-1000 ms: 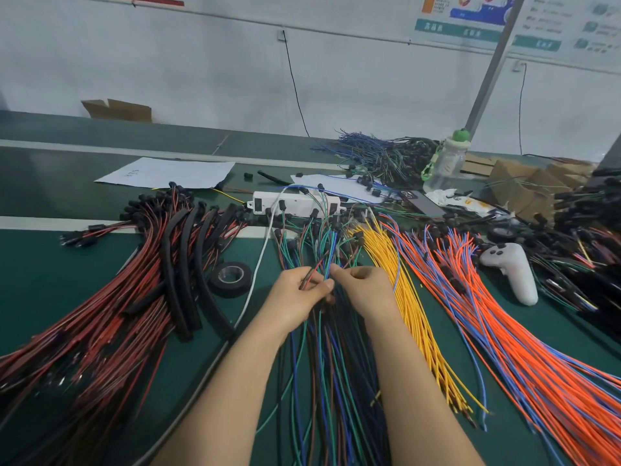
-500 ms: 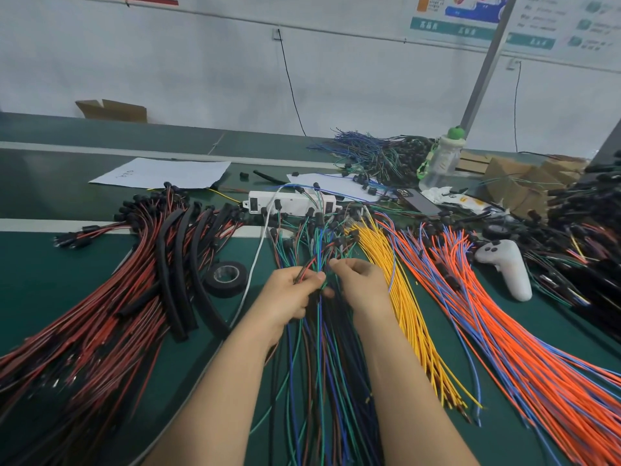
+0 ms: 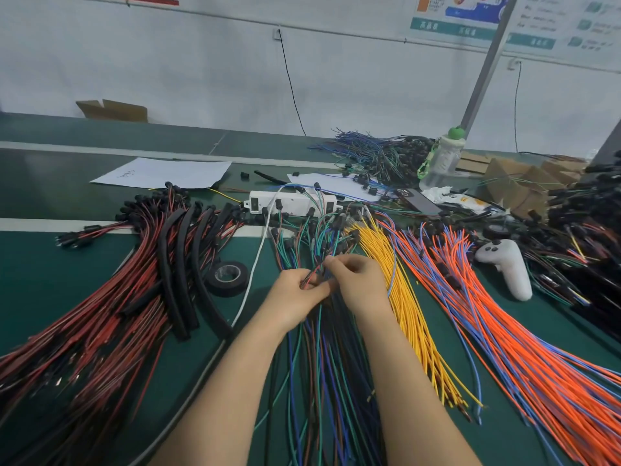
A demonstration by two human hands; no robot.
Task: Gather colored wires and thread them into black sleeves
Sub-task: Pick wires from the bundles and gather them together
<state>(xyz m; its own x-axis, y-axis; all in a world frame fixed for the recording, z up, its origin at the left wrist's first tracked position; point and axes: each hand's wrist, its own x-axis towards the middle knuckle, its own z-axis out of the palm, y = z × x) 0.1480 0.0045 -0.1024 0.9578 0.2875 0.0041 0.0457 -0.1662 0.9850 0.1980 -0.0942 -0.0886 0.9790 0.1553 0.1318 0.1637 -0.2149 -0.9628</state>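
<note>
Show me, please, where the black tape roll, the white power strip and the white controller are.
black tape roll (image 3: 225, 289): head view, front outer wall.
white power strip (image 3: 295, 200): head view, bare top face.
white controller (image 3: 507, 264): head view, upper body.

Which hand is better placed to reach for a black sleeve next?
Left. Both hands pinch wires, but the black sleeves lie left of the left hand; the right hand would cross over it.

Mixed wires (image 3: 316, 371): green, blue, brown strands fanned at centre; a few pinched by left hand (image 3: 295, 294) and right hand (image 3: 356, 280).
Black sleeves (image 3: 178, 287): curved tubes lying across red wires (image 3: 100, 331), left.
</note>
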